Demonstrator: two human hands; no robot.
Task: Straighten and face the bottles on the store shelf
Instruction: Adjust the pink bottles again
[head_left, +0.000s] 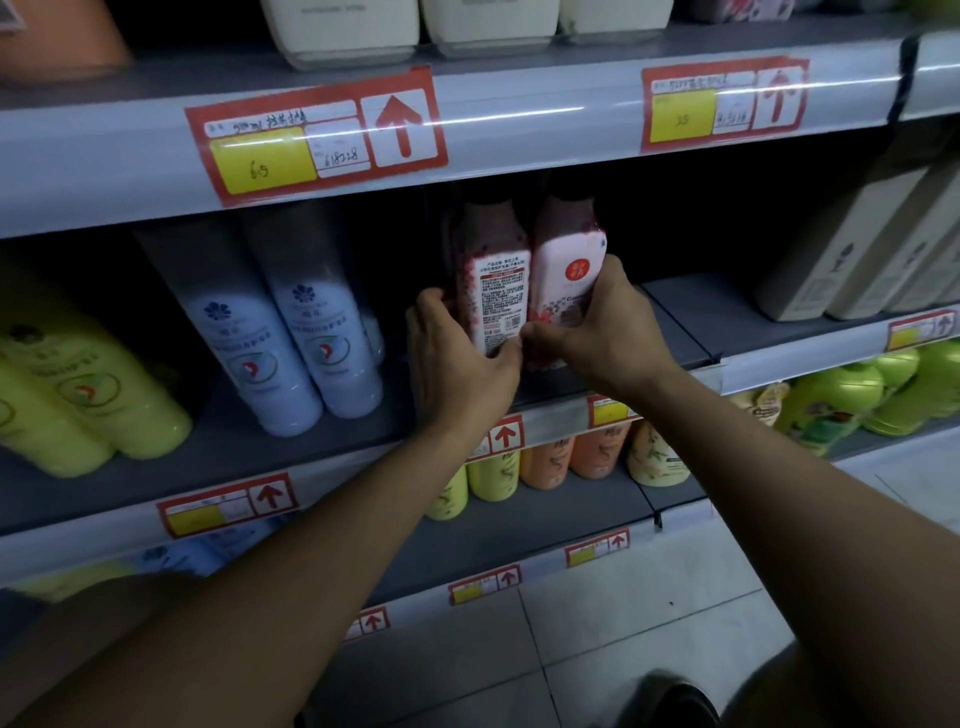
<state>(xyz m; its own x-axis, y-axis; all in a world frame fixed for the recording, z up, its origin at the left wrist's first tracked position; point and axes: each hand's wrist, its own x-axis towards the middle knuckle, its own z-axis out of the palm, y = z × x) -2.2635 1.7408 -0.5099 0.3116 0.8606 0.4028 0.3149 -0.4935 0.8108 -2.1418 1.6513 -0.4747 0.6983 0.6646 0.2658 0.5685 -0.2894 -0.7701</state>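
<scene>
Both hands reach onto the shelf (675, 306): the left hand (457, 358) curls round the left pink bottle (493, 280), whose back label faces out, and the right hand (608, 322) grips the right pink bottle (569, 270) touching it; white bottles (296, 332) stand left of the hands

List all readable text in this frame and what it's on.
"65" and "618228": handwritten on the left price tag, upper shelf edge.
"35": right price tag, faint.
"Ca...": right pink bottle, cut off by the right hand.
Left pink bottle, in the left hand: back-label print too small.
</scene>
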